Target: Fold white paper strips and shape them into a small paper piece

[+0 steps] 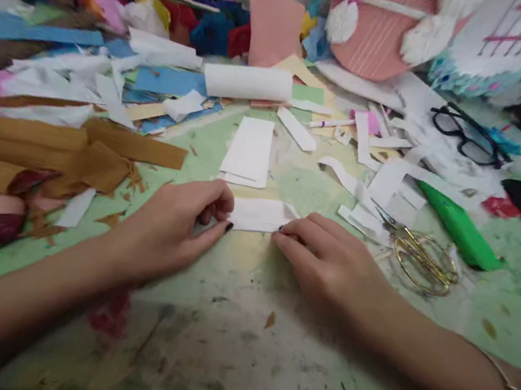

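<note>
Though narrow, paper [259, 215] between both hands [174, 227] [336, 262]

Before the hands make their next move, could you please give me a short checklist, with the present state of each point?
1. Left hand at the folded white paper: ok, at its left end.
2. Right hand at the same paper: ok, at its right end.
3. Fold even along its length: cannot tell, too blurred.
4. Gold-handled scissors apart from the fingers: ok, lying beyond the right hand, to its right.
5. White sheets uncovered by the hands: ok, just beyond the folded paper.
</note>
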A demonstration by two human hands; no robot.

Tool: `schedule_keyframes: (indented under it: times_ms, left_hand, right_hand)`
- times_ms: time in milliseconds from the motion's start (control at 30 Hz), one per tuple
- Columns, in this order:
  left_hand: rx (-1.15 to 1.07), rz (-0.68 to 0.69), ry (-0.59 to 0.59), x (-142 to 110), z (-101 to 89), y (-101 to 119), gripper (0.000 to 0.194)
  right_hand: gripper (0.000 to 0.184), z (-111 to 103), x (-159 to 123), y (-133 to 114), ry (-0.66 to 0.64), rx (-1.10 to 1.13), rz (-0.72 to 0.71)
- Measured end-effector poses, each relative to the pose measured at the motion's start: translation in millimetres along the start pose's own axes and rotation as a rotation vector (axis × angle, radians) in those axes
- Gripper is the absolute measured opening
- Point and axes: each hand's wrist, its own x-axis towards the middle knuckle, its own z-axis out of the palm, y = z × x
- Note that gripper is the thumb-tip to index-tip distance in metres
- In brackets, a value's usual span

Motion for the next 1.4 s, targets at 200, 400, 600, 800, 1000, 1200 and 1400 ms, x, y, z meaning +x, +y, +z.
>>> schedule_keyframes:
  times_ms: [200, 400, 600, 800, 1000, 1200, 1400]
  left_hand:
    - [-0.114, -0.029, -0.004, -3.2, 1.1, -4.5, 0.003]
    - [-0.184, -0.059, -0.041, -0.2, -2.7, -3.3, 0.004]
    - [-0.2, -0.069, -0.04, -1.3, -3.3, -4.6, 0.003]
    - [-0.208, -0.083, -0.045, -1.5, -4.6, -3.0, 0.002]
    - [-0.145, -0.092, -0.05, -1.9, -2.0, 1.3, 0.003]
    - [-0.026, -0.038, -0.043, -2.1, 5.9, 4.4, 0.004]
    - [0.061, -0.002, -0.009, -3.8, 9.7, 9.4, 0.009]
  right_hand:
    - [0.024, -1.2, -2.7, -1.3, -0.011, -0.003, 0.007]
    - [0.024, -0.9, -1.8, -2.7, -0.023, -0.006, 0.002]
    - [0.029, -3.5, -2.9, -7.1, -0.067, -0.018, -0.003]
    - [0.03, -3.7, -4.6, -10.6, -0.09, -0.028, 0.018]
    - [0.029, -2.8, -4.3, -10.6, -0.082, -0.011, 0.026]
    - [0.028, -1.3, -3.5, -9.9, -0.056, -0.002, 0.032]
    - [0.036, 1.0, -2.8, -11.0, -0.086, -0.036, 0.046]
